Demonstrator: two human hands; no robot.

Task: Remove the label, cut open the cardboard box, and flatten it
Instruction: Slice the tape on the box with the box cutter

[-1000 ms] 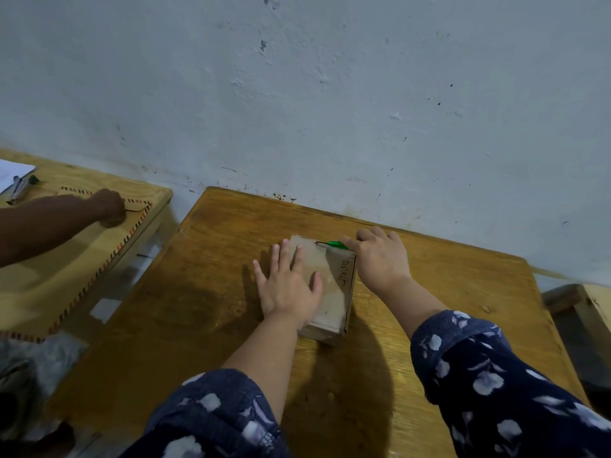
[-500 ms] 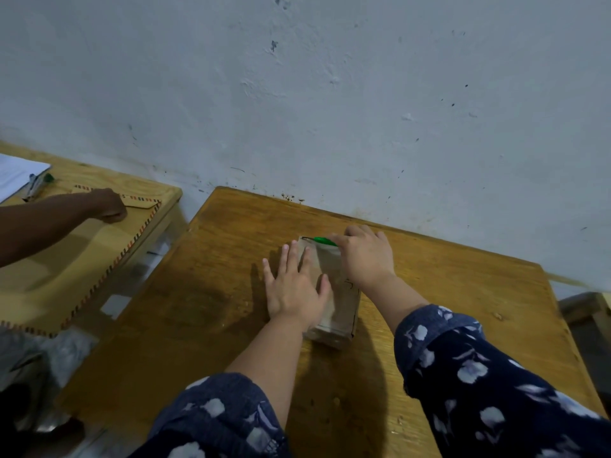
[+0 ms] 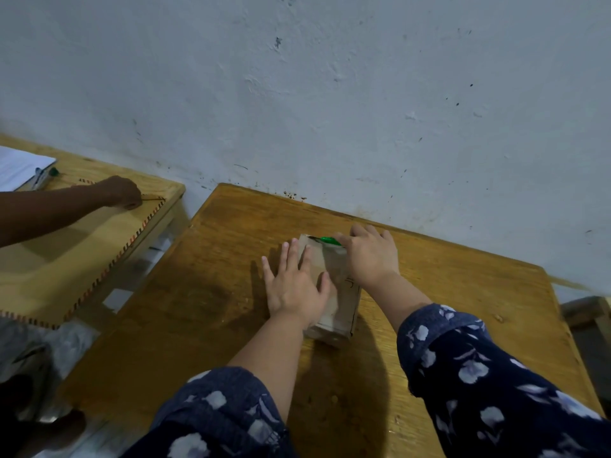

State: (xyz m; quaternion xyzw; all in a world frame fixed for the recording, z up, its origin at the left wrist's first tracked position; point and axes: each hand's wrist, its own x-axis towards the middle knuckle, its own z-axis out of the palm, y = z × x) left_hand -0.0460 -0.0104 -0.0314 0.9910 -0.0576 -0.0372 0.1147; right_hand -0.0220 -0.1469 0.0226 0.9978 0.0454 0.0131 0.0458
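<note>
Here the closed box (image 3: 334, 292) lies on the table (image 3: 205, 292) — left hand (image 3: 294, 285) flat on top, fingers spread; right hand (image 3: 370, 256) pinches a green cutter (image 3: 329, 240) at its far edge — contents hidden

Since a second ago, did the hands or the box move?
Hardly. The right hand stays shut on the green-handled cutter at the far edge of the cardboard box, its fingers creeping further over the top. The left hand stays pressed flat. The box stays on the wooden table.
</note>
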